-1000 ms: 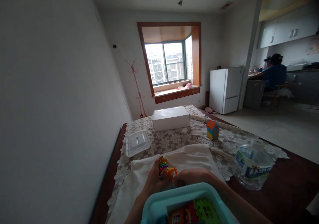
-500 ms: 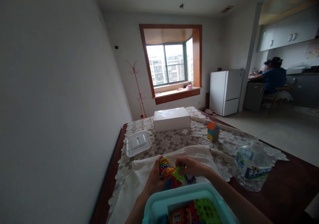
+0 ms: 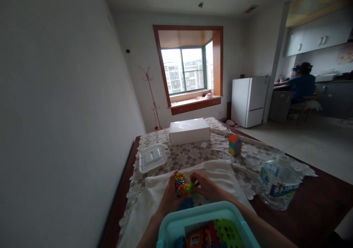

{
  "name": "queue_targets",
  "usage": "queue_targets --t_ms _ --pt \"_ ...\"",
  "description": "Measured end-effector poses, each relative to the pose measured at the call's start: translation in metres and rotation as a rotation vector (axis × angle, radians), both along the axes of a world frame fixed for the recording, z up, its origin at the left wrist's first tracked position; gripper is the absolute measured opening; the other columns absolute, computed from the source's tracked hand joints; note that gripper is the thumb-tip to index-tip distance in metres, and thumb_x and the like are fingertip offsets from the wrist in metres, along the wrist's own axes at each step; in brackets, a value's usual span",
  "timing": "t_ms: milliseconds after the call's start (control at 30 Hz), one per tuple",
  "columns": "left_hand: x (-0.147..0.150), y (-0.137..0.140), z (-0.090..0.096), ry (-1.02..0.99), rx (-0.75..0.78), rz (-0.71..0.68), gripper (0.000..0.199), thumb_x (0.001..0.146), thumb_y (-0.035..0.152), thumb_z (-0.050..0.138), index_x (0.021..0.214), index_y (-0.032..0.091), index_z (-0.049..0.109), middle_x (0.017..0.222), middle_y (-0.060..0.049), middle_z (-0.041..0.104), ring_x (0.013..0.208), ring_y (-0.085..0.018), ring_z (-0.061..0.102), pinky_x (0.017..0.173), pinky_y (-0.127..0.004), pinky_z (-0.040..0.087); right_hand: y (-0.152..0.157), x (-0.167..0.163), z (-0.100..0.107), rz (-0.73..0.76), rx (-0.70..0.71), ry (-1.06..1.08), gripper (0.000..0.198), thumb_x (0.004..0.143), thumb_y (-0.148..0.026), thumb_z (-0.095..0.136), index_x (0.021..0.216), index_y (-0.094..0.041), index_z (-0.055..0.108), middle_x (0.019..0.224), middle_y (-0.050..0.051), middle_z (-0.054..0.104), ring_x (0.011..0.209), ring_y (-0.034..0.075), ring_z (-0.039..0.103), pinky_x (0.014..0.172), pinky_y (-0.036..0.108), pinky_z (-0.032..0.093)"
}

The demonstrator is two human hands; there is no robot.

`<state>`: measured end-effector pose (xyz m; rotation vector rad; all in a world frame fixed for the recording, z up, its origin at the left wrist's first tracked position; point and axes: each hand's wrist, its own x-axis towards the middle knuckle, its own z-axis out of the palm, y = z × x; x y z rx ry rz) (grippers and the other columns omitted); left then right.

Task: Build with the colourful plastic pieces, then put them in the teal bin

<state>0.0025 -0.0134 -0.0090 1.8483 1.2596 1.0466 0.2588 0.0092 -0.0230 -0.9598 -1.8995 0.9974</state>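
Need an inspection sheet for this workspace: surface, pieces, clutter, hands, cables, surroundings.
Surface: table, dark edges showing; patterned cloth on it, rumpled white cloth over that.
Pieces: multicoloured cluster; green piece against it, joined or not unclear; blue piece below; tub nearest the camera, holding more pieces.
Clutter: box, clear lid, toy house, bottle.
Hands: left hand holds cluster; right hand pinches green piece.
Cables: apparent thin pale cord right of box.
Surroundings: window, fridge, coat rack; seated person at far right.
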Motion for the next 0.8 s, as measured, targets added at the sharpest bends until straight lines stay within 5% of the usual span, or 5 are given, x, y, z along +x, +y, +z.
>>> queue_targets --t_ms 133,333,433,533,800 --pt "0.000 -0.001 0.002 0.022 0.001 0.002 0.124 0.064 0.043 0.110 0.174 0.026 0.057 0.176 -0.022 0.063 0.166 -0.054 0.058 0.140 -0.069 0.043 -0.004 -0.004 -0.003 0.002 0.059 -0.034 0.029 0.084 -0.019 0.081 0.095 -0.029 0.056 0.107 0.001 0.070 0.100 0.027 0.069 0.093 0.042 0.059" --pt "0.001 -0.004 0.004 -0.011 0.051 -0.017 0.113 0.073 0.032 0.103 0.175 0.026 0.054 0.167 -0.021 0.070 0.157 -0.048 0.066 0.135 -0.067 0.049 -0.007 -0.005 0.003 0.100 0.149 -0.078 0.015 0.098 -0.023 0.073 0.099 -0.027 0.059 0.116 0.005 0.073 0.104 0.025 0.073 0.096 0.038 0.062" --pt "0.000 -0.004 0.002 -0.005 0.082 -0.018 0.105 0.079 0.036 0.100 0.172 0.025 0.055 0.167 -0.023 0.069 0.157 -0.047 0.067 0.135 -0.067 0.050 -0.016 -0.004 0.014 0.134 0.194 -0.079 0.008 0.104 -0.026 0.070 0.109 -0.027 0.064 0.140 0.011 0.077 0.131 0.030 0.075 0.116 0.044 0.061" --pt "-0.002 -0.002 0.000 0.006 0.087 -0.006 0.103 0.080 0.043 0.101 0.170 0.024 0.053 0.169 -0.024 0.068 0.159 -0.048 0.066 0.137 -0.068 0.049 -0.028 -0.002 0.032 0.090 0.243 -0.131 0.003 0.110 -0.033 0.072 0.111 -0.030 0.072 0.166 0.012 0.070 0.161 0.034 0.061 0.139 0.049 0.046" --pt "-0.003 0.001 -0.006 -0.005 0.058 0.001 0.105 0.079 0.041 0.099 0.170 0.022 0.049 0.170 -0.025 0.066 0.160 -0.049 0.064 0.138 -0.066 0.048 -0.036 -0.010 0.055 0.218 0.220 -0.288 0.033 0.088 -0.034 0.102 0.115 -0.037 0.083 0.163 0.008 0.072 0.172 0.040 0.050 0.147 0.051 0.039"
